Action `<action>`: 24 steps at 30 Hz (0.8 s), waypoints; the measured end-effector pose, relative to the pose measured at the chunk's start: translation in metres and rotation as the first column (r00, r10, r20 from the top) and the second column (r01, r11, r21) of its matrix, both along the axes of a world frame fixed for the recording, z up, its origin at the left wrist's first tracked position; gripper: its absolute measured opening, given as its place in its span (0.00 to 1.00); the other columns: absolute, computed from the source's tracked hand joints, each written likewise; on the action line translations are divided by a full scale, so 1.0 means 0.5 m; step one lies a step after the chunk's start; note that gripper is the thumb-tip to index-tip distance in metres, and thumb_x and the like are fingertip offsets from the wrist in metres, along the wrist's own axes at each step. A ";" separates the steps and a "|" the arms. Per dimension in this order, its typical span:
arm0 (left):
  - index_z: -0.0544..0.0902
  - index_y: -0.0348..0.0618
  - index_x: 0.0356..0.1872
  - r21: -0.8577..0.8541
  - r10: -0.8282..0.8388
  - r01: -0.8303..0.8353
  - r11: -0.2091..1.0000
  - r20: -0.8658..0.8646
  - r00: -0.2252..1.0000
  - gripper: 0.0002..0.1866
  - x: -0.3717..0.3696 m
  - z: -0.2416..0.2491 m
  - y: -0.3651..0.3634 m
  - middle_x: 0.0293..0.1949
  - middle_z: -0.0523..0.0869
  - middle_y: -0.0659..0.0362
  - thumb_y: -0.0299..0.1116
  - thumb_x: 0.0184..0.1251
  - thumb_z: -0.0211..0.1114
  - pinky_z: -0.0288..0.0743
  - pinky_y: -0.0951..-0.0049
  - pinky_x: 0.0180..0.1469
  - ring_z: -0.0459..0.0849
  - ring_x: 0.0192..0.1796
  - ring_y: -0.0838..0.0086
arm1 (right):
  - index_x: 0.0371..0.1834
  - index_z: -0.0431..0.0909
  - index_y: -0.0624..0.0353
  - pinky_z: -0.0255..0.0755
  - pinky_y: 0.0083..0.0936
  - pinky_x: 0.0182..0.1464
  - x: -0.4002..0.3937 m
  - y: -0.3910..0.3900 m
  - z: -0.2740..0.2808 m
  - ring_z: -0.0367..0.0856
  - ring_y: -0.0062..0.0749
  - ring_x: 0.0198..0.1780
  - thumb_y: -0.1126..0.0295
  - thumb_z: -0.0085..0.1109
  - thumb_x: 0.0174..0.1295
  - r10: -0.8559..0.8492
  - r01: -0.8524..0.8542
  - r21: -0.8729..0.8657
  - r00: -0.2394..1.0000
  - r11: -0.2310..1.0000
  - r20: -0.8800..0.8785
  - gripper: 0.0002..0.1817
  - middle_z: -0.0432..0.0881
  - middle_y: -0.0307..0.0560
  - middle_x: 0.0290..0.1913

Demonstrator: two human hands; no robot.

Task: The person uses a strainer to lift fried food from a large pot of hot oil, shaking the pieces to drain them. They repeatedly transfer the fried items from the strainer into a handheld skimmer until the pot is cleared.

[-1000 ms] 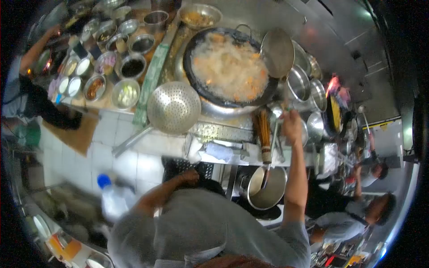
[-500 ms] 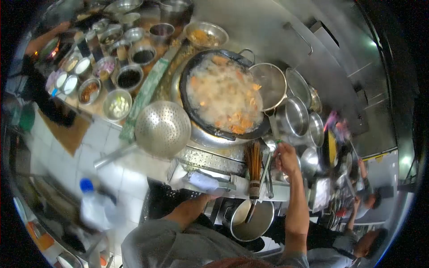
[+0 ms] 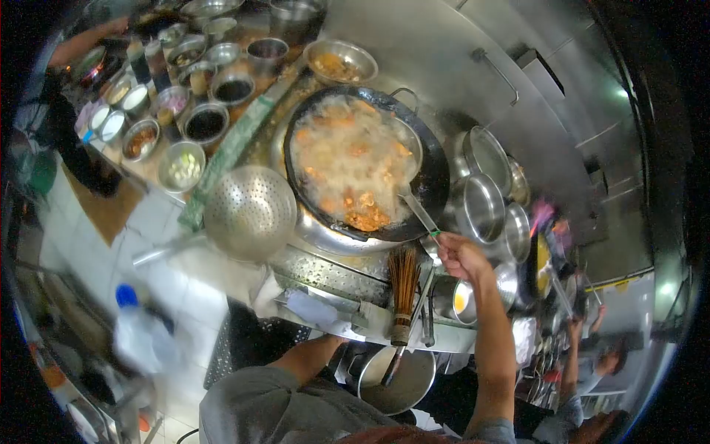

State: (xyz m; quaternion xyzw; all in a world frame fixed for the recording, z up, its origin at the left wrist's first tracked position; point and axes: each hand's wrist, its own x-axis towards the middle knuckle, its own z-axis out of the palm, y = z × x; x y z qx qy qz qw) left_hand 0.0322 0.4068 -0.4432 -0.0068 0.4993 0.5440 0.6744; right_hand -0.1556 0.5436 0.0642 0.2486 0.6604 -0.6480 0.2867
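My right hand point(image 3: 460, 255) is closed round the handle point(image 3: 420, 213) of a mesh strainer, whose round head lies inside the black wok point(image 3: 433, 163), at its right side. Orange-brown pieces point(image 3: 366, 213) sit in foaming, steaming liquid in the wok. My left forearm reaches the counter's front edge beside a pale folded cloth point(image 3: 310, 309); the fingers of my left hand are hidden. A perforated ladle point(image 3: 251, 211) rests left of the wok. Between the wok and my body lies a bristle brush point(image 3: 403, 285).
Bowls of ingredients and sauces point(image 3: 205, 124) crowd the upper left. Metal pans point(image 3: 481, 207) stand right of the wok. A pot point(image 3: 399, 381) is below the counter edge. Other people work at the lower right, and a person's arm point(image 3: 89, 43) shows at the upper left.
My right hand has brought the strainer left from beside the wok into it. The view has shifted slightly, and my left hand is now more hidden at the counter edge.
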 end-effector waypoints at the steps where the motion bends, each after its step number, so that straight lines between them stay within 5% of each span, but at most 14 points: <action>1: 0.81 0.42 0.41 0.000 0.002 -0.002 1.000 0.001 1.000 0.15 0.002 -0.001 0.004 0.38 0.84 0.53 0.44 0.65 0.59 0.78 0.50 0.36 0.84 0.35 0.62 | 0.55 0.72 0.58 0.42 0.14 0.10 -0.003 0.002 -0.011 0.54 0.12 0.12 0.63 0.48 0.70 0.004 -0.004 0.000 1.000 1.000 0.000 0.15 0.70 0.33 0.20; 11: 0.81 0.42 0.43 -0.011 0.033 -0.033 0.999 0.001 0.999 0.16 0.016 -0.016 0.032 0.41 0.83 0.52 0.44 0.66 0.58 0.78 0.51 0.39 0.84 0.38 0.62 | 0.47 0.75 0.60 0.47 0.13 0.07 0.029 -0.068 -0.075 0.57 0.12 0.11 0.63 0.56 0.66 -0.125 0.070 -0.272 0.974 0.960 -0.189 0.13 0.70 0.34 0.21; 24: 0.80 0.41 0.45 0.015 0.049 -0.049 0.999 0.006 0.999 0.17 0.030 -0.046 0.030 0.44 0.83 0.51 0.45 0.67 0.57 0.78 0.52 0.43 0.84 0.41 0.62 | 0.43 0.76 0.61 0.52 0.15 0.07 0.109 -0.101 -0.061 0.58 0.14 0.10 0.64 0.53 0.68 -0.162 0.143 -0.081 0.923 0.986 -0.349 0.11 0.71 0.35 0.20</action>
